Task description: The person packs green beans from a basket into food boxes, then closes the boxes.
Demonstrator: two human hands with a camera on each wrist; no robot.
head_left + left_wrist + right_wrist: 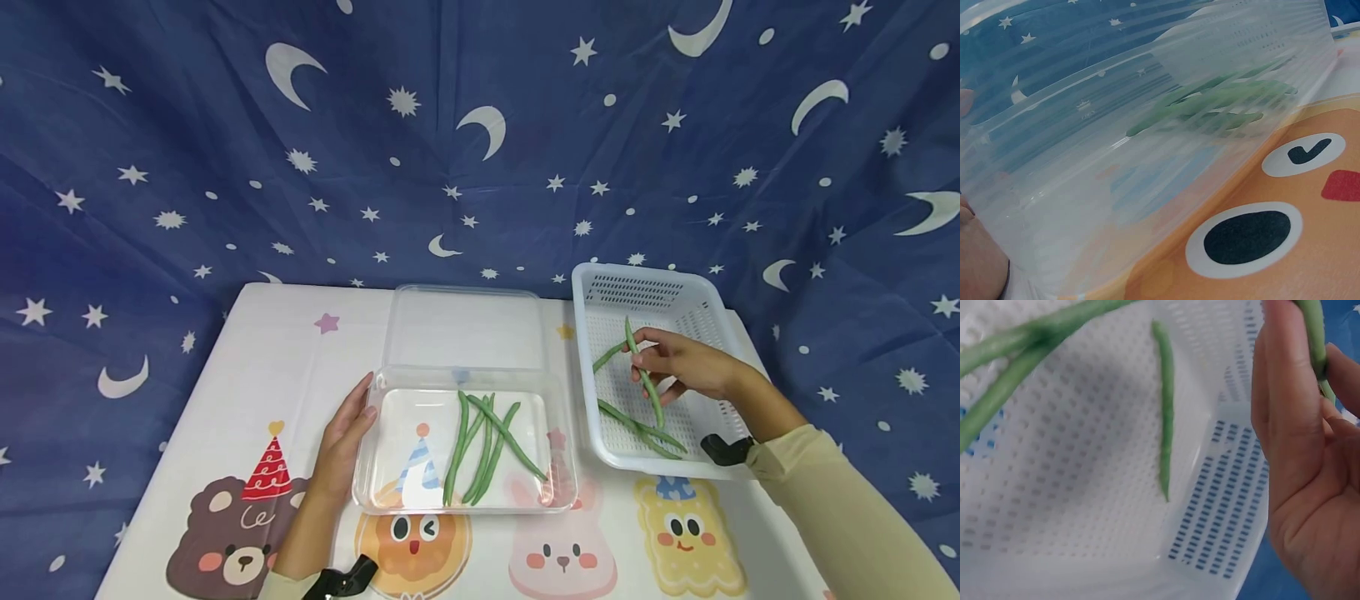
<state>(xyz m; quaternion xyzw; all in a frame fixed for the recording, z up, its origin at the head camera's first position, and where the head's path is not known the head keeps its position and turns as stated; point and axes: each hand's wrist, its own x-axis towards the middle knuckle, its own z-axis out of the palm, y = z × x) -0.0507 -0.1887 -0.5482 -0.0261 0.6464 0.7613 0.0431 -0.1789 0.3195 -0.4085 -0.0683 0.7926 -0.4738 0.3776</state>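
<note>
My right hand [686, 364] pinches a green bean [651, 392] over the white perforated basket [587, 417], the bean standing steeply between thumb and fingers. Below it in the basket, two green beans [1035, 340] cross each other, and a single bean [1165, 412] lies apart near the side wall. On the other side, my left hand [341, 442] rests against the left side of a clear plastic container [465, 506], thumb at its rim. Several green beans [491, 450] lie crossed inside that container; the left wrist view shows them blurred through its wall.
Behind the container lies a clear flat lid [465, 329] on the table. The white tablecloth [300, 358] carries cartoon prints. A dark blue curtain [420, 225] with moons and stars hangs close behind the table's back edge.
</note>
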